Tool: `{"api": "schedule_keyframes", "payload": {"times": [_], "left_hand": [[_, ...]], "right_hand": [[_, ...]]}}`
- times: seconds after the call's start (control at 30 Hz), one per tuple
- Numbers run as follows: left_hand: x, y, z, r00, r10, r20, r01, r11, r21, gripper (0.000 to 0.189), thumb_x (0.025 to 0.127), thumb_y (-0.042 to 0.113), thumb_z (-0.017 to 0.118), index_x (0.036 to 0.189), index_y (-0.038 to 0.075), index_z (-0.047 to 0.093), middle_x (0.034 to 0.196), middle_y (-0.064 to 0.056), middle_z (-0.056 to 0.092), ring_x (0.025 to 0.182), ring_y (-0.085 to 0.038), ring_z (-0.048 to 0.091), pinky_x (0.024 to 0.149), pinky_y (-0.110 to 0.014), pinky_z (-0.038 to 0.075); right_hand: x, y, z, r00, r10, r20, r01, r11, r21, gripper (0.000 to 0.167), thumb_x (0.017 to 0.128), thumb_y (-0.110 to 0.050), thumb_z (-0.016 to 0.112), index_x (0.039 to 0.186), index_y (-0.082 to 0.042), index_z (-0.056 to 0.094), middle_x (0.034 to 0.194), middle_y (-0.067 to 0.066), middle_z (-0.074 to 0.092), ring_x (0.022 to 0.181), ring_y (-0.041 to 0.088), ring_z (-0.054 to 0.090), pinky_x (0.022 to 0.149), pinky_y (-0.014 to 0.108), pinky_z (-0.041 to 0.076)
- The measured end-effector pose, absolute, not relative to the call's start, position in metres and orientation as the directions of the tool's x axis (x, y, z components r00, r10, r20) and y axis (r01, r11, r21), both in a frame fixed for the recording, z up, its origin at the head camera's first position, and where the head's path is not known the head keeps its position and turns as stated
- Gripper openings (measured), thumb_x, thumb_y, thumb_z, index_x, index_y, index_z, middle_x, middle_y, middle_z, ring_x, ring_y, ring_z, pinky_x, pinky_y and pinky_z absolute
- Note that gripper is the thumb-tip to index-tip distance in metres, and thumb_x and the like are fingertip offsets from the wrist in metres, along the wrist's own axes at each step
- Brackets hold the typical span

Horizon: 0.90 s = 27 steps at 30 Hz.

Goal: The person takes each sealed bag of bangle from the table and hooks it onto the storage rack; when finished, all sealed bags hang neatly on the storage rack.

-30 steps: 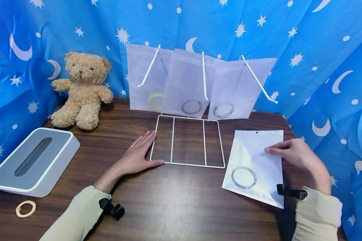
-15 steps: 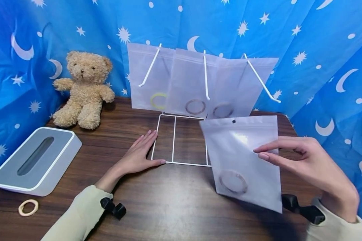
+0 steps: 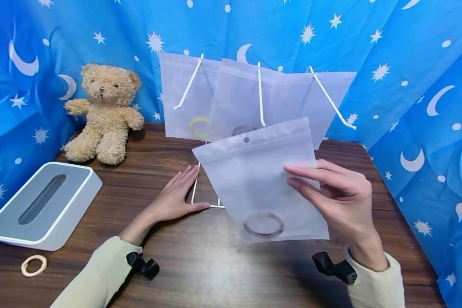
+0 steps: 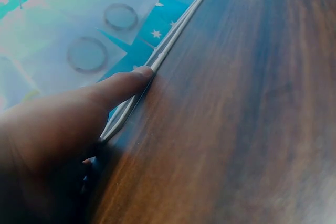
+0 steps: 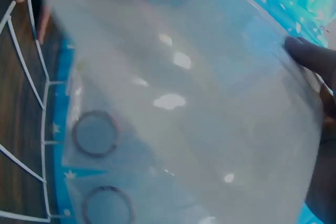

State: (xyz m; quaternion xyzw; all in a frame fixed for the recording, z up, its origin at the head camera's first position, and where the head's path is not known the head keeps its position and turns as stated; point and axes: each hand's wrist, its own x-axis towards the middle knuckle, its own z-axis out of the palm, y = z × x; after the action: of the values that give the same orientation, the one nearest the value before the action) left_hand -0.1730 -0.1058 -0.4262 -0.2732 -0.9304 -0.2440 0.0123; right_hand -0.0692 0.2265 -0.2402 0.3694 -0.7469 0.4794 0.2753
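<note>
My right hand (image 3: 342, 192) pinches the right side of a white translucent zip bag (image 3: 262, 184) between thumb and fingers, holding it up above the table. The bag tilts, its round hang hole near the top edge and a greyish-brown bangle (image 3: 265, 235) inside at the bottom. In the right wrist view the bag (image 5: 220, 124) fills most of the picture. My left hand (image 3: 173, 196) lies flat with fingers spread at the left corner of a white wire display rack (image 3: 195, 188); its thumb touches the front bar. The held bag hides most of the rack's base.
Three similar bags (image 3: 185, 81) hang at the back on the rack's prongs (image 3: 261, 94); the left one holds a yellow-green bangle (image 3: 191, 128). At left are a teddy bear (image 3: 105, 115), a tissue box (image 3: 73, 205) and a cream ring (image 3: 43, 266). Blue curtains (image 3: 277, 25) surround the table.
My right hand has lifted the bag off the table at right and carried it left, tilting it in front of the rack. The left hand has stayed in place.
</note>
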Motion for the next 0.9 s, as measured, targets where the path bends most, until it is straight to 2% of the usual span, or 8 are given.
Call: {"api": "schedule_keyframes", "payload": {"times": [0.1, 0.2, 0.37, 0.53, 0.83, 0.9], "left_hand": [[-0.173, -0.106, -0.426, -0.848, 0.506, 0.156, 0.517, 0.729, 0.449, 0.106, 0.083, 0.068, 0.062, 0.155, 0.002, 0.02, 0.161, -0.011, 0.019, 0.148, -0.025, 0.011, 0.118, -0.043, 0.009], [-0.173, -0.105, -0.427, -0.845, 0.51, 0.161, 0.523, 0.727, 0.445, 0.107, 0.083, 0.069, 0.062, 0.155, 0.002, 0.021, 0.161, -0.012, 0.019, 0.148, -0.026, 0.011, 0.118, -0.044, 0.009], [-0.173, -0.106, -0.427, -0.843, 0.51, 0.169, 0.527, 0.724, 0.445, 0.107, 0.083, 0.068, 0.063, 0.155, 0.001, 0.022, 0.161, -0.012, 0.02, 0.148, -0.026, 0.011, 0.118, -0.044, 0.01], [-0.172, -0.108, -0.426, -0.846, 0.505, 0.172, 0.524, 0.727, 0.444, 0.106, 0.083, 0.067, 0.063, 0.155, 0.001, 0.022, 0.16, -0.012, 0.021, 0.148, -0.026, 0.012, 0.118, -0.044, 0.01], [-0.171, -0.107, -0.425, -0.847, 0.505, 0.168, 0.522, 0.725, 0.45, 0.105, 0.084, 0.067, 0.063, 0.155, 0.001, 0.022, 0.16, -0.012, 0.02, 0.148, -0.026, 0.012, 0.118, -0.044, 0.01], [-0.171, -0.106, -0.425, -0.847, 0.505, 0.165, 0.52, 0.724, 0.454, 0.105, 0.084, 0.066, 0.063, 0.155, 0.001, 0.021, 0.161, -0.012, 0.02, 0.148, -0.025, 0.011, 0.118, -0.043, 0.009]], "right_hand": [[-0.072, 0.222, -0.243, -0.552, -0.255, 0.793, -0.831, 0.241, -0.501, 0.024, 0.078, 0.014, 0.073, 0.102, 0.012, 0.072, 0.097, 0.02, 0.071, 0.052, 0.001, 0.029, 0.043, 0.012, 0.02], [-0.072, 0.223, -0.243, -0.543, -0.223, 0.81, -0.832, 0.274, -0.482, 0.023, 0.078, 0.015, 0.072, 0.101, 0.014, 0.071, 0.096, 0.02, 0.072, 0.05, 0.0, 0.027, 0.044, 0.011, 0.019], [-0.074, 0.228, -0.243, -0.548, -0.168, 0.82, -0.823, 0.282, -0.492, 0.024, 0.075, 0.019, 0.071, 0.099, 0.016, 0.07, 0.095, 0.021, 0.071, 0.047, 0.0, 0.025, 0.044, 0.011, 0.017], [-0.077, 0.23, -0.246, -0.576, -0.155, 0.803, -0.81, 0.239, -0.535, 0.026, 0.076, 0.02, 0.07, 0.102, 0.017, 0.069, 0.096, 0.022, 0.071, 0.045, 0.0, 0.026, 0.041, 0.013, 0.018], [-0.092, 0.231, -0.256, -0.646, -0.152, 0.748, -0.748, 0.325, -0.579, 0.032, 0.079, 0.018, 0.069, 0.11, 0.01, 0.07, 0.102, 0.02, 0.07, 0.043, 0.004, 0.028, 0.038, 0.017, 0.022], [-0.101, 0.231, -0.259, -0.683, -0.141, 0.717, -0.713, 0.342, -0.612, 0.034, 0.081, 0.017, 0.069, 0.114, 0.007, 0.069, 0.087, 0.016, 0.069, 0.042, 0.005, 0.029, 0.038, 0.019, 0.023]]}}
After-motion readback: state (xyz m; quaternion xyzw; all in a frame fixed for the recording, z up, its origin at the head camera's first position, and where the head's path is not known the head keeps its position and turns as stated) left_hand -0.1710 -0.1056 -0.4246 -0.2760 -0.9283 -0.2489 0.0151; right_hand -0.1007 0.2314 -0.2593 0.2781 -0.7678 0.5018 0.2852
